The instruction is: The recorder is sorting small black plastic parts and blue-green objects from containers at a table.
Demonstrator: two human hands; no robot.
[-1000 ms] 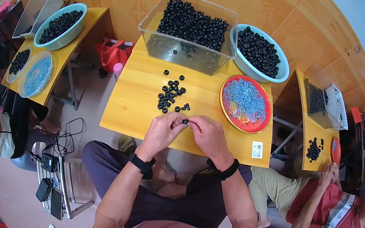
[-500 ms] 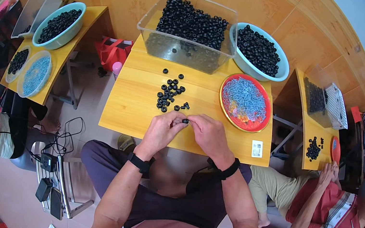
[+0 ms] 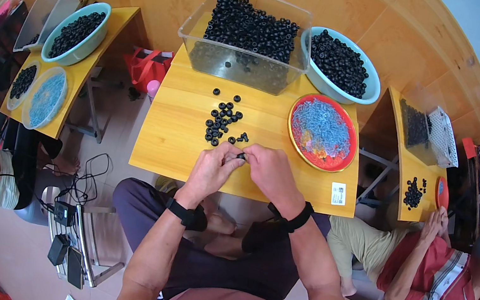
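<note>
Over the table's near edge, my left hand [image 3: 215, 168] pinches a small round black piece [image 3: 241, 156] between thumb and fingertips. My right hand [image 3: 274, 175] meets it from the right with its fingers closed against the piece; whether they hold anything else is hidden. Just beyond the hands lies a loose group of small black ring-shaped pieces [image 3: 217, 123], with a few narrower black ones [image 3: 243, 137] at its near right. Right of these, a red plate [image 3: 335, 165] with a gold rim bears many tiny bluish pieces [image 3: 321, 124].
A clear plastic bin [image 3: 227, 74] of black pieces stands at the table's far side, beside a light-blue basin [image 3: 333, 93] of the same. A white label [image 3: 338, 194] is stuck near the right front. Other people sit at side tables; cables [image 3: 91, 175] hang at left.
My right hand has turned over the black piece, its fingers now closing nearer to my left fingertips. The piece has shifted slightly. The loose black pieces lie as before.
</note>
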